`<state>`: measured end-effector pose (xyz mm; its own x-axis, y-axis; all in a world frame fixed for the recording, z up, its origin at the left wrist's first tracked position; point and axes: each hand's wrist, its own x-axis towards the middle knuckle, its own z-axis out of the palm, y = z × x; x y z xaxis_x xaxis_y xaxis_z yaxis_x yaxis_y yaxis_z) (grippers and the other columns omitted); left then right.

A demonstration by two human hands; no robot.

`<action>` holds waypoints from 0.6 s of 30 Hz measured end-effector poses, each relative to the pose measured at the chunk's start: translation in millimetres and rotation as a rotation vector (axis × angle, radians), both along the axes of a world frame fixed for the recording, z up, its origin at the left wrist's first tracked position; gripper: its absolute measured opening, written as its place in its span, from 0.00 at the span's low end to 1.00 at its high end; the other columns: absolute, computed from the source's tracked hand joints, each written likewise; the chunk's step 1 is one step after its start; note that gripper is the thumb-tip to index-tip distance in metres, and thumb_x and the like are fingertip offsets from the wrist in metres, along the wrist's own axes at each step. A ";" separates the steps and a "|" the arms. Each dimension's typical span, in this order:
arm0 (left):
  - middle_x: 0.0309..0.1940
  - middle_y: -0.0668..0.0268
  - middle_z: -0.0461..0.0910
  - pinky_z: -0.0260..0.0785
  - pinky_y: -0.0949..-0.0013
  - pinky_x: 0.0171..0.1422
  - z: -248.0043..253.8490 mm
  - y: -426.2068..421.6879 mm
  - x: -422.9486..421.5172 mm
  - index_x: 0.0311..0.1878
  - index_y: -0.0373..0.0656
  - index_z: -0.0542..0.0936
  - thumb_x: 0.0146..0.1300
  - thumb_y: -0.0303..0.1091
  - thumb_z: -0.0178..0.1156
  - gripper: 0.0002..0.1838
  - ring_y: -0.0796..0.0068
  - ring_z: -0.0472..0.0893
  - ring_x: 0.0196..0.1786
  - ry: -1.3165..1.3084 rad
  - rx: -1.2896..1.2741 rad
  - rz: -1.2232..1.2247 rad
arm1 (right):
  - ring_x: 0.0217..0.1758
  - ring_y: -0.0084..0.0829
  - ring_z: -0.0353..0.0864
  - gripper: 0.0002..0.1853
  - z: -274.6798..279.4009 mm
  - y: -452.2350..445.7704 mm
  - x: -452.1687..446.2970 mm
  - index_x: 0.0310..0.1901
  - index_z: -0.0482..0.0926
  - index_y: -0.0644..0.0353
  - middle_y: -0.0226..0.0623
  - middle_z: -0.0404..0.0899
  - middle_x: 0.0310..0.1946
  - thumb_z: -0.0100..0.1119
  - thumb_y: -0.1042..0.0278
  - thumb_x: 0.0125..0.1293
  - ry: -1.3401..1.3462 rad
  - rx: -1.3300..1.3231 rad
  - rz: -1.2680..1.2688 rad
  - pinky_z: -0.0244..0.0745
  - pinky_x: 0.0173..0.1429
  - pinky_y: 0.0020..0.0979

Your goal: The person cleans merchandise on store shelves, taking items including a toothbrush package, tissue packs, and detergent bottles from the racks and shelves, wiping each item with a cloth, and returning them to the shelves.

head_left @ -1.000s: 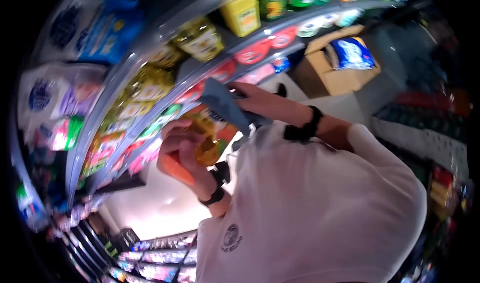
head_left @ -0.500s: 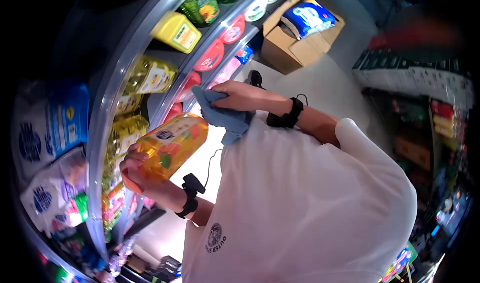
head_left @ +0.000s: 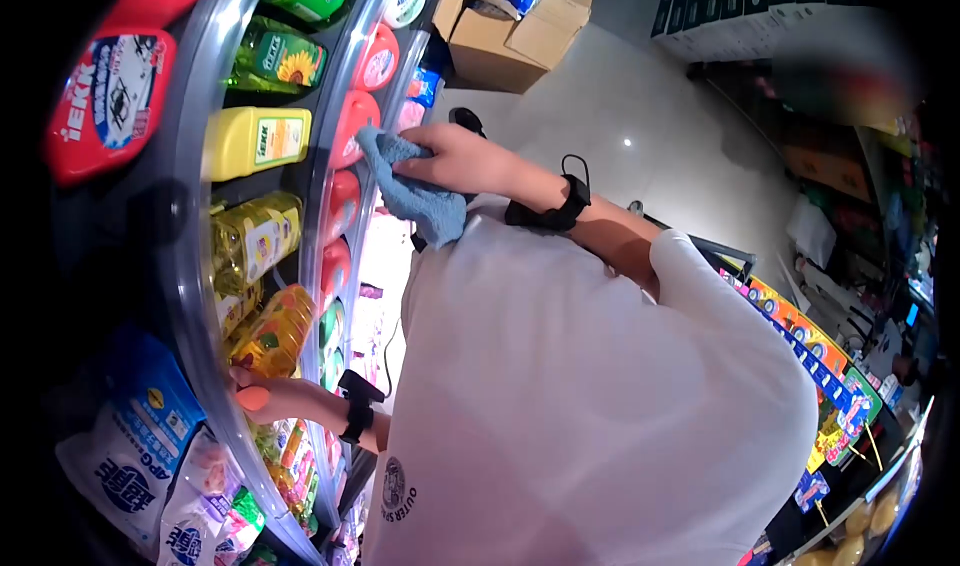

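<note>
My left hand (head_left: 258, 394) is at the shelf's front edge, gripping the lower end of a bottle of orange liquid (head_left: 276, 334); some of its fingers are hidden. The bottle lies tilted among the yellow bottles on the shelf, close to a bottle of yellow liquid (head_left: 258, 241). Bunched in my right hand (head_left: 455, 161) is a blue-grey cloth (head_left: 415, 194), held in front of my shirt beside the red-capped containers (head_left: 343, 201) of the neighbouring shelf row.
Curved shelves with clear edge strips (head_left: 205, 296) run along the left. A yellow jug (head_left: 258, 143) and green bottles (head_left: 280, 58) stand further along. Bagged packs (head_left: 140, 436) are at lower left. An open cardboard box (head_left: 510, 46) sits on the floor.
My left hand has carried the orange bottle from in front of the shelf onto it, among the yellow bottles. The cloth stays in my right hand. The whole view has shifted.
</note>
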<state>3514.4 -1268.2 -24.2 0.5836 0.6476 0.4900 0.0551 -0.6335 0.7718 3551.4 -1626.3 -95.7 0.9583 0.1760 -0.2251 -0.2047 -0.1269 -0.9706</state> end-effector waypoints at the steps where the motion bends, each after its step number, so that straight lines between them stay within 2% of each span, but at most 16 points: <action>1: 0.33 0.58 0.85 0.77 0.69 0.43 -4.9 5.2 -2.8 0.40 0.29 0.84 0.66 0.33 0.64 0.13 0.70 0.83 0.34 0.017 0.032 0.006 | 0.42 0.31 0.82 0.17 1.5 -0.7 -0.3 0.53 0.79 0.66 0.44 0.84 0.40 0.60 0.63 0.69 0.065 -0.033 0.028 0.75 0.50 0.32; 4: 0.30 0.56 0.85 0.78 0.67 0.40 -14.6 9.2 -9.4 0.34 0.28 0.85 0.64 0.30 0.63 0.11 0.69 0.83 0.32 0.123 0.172 0.063 | 0.39 0.30 0.81 0.17 -2.0 6.3 -9.1 0.51 0.78 0.66 0.42 0.83 0.35 0.59 0.61 0.70 0.099 0.020 0.069 0.75 0.47 0.31; 6: 0.30 0.59 0.85 0.77 0.67 0.40 -40.6 36.3 -13.6 0.32 0.31 0.83 0.67 0.32 0.59 0.13 0.69 0.84 0.32 -0.073 -0.052 -0.024 | 0.38 0.30 0.81 0.16 -7.6 12.1 -16.9 0.50 0.78 0.66 0.41 0.83 0.35 0.59 0.61 0.70 0.088 0.017 0.110 0.75 0.47 0.31; 8: 0.31 0.57 0.85 0.78 0.66 0.42 -48.4 32.7 -12.3 0.35 0.28 0.82 0.66 0.31 0.60 0.12 0.69 0.83 0.32 -0.075 -0.237 0.112 | 0.37 0.29 0.81 0.16 -11.8 18.0 -21.6 0.50 0.78 0.66 0.41 0.82 0.34 0.59 0.61 0.70 0.071 0.021 0.134 0.75 0.46 0.31; 10: 0.33 0.56 0.85 0.78 0.67 0.43 -57.2 36.6 -15.5 0.38 0.27 0.82 0.66 0.32 0.62 0.13 0.69 0.83 0.34 -0.025 -0.251 0.172 | 0.37 0.29 0.81 0.16 -9.7 23.3 -25.2 0.49 0.78 0.66 0.40 0.82 0.34 0.59 0.61 0.70 0.138 -0.002 0.148 0.75 0.46 0.30; 11: 0.36 0.55 0.85 0.78 0.68 0.45 -65.1 46.4 -17.5 0.39 0.27 0.82 0.66 0.33 0.64 0.14 0.69 0.83 0.37 -0.074 -0.370 0.186 | 0.36 0.28 0.81 0.16 -8.9 27.3 -26.7 0.49 0.78 0.66 0.40 0.82 0.34 0.59 0.61 0.70 0.151 -0.048 0.138 0.74 0.46 0.30; 14: 0.42 0.54 0.84 0.77 0.67 0.49 -55.4 35.5 -20.3 0.45 0.26 0.80 0.67 0.31 0.60 0.14 0.68 0.82 0.41 -0.095 -0.567 0.218 | 0.37 0.27 0.79 0.16 -13.3 34.6 -35.0 0.50 0.78 0.65 0.40 0.82 0.34 0.59 0.61 0.69 0.138 0.028 0.111 0.73 0.45 0.30; 15: 0.42 0.54 0.84 0.77 0.67 0.49 -56.5 35.5 -24.9 0.45 0.26 0.80 0.67 0.31 0.60 0.14 0.68 0.82 0.41 -0.091 -0.562 0.220 | 0.37 0.27 0.79 0.16 -14.3 34.4 -37.4 0.50 0.78 0.65 0.40 0.82 0.34 0.59 0.61 0.69 0.144 0.033 0.112 0.73 0.45 0.30; 16: 0.43 0.54 0.83 0.77 0.66 0.49 -56.1 35.5 -29.3 0.46 0.27 0.80 0.67 0.31 0.60 0.14 0.68 0.82 0.43 -0.088 -0.449 0.062 | 0.38 0.26 0.78 0.17 -15.3 33.6 -39.9 0.51 0.78 0.65 0.39 0.81 0.35 0.59 0.61 0.70 0.149 0.008 0.148 0.73 0.45 0.29; 18: 0.47 0.53 0.82 0.78 0.64 0.50 -47.5 30.3 -34.5 0.50 0.30 0.79 0.70 0.34 0.58 0.15 0.67 0.82 0.46 -0.018 -0.424 -0.037 | 0.38 0.24 0.75 0.17 -9.9 34.7 -46.3 0.52 0.78 0.66 0.35 0.80 0.35 0.58 0.61 0.70 0.161 0.031 0.154 0.72 0.46 0.28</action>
